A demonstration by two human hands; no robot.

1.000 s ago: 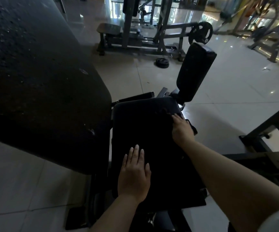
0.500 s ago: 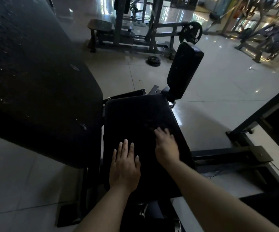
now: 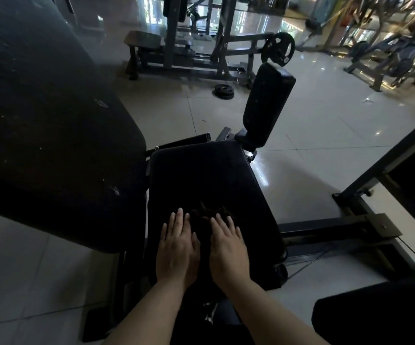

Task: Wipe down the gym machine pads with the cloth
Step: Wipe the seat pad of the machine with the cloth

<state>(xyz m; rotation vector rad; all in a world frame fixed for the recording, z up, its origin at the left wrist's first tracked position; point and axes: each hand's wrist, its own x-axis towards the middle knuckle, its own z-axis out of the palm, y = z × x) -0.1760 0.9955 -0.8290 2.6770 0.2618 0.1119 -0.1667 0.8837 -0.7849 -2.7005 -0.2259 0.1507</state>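
A black seat pad [image 3: 201,175] lies in the middle of the head view. My left hand [image 3: 178,250] rests flat on its near part, fingers extended, holding nothing. My right hand [image 3: 227,252] lies beside it, pressing down on a dark crumpled cloth [image 3: 202,215] that bunches up just beyond the fingertips of both hands. The cloth is nearly the same colour as the pad, so its edges are hard to make out. A large black back pad [image 3: 52,145] fills the left side. A smaller upright pad [image 3: 267,103] stands beyond the seat.
A dark steel frame [image 3: 350,227] runs along the floor to the right of the seat. A weight plate [image 3: 224,91] lies on the pale tiled floor behind. Another machine with a loaded plate [image 3: 278,49] stands at the back, and more equipment at the far right.
My right hand has slid with the cloth from the far right corner of the seat pad back toward me, ending beside my left hand. The left hand has hardly moved.
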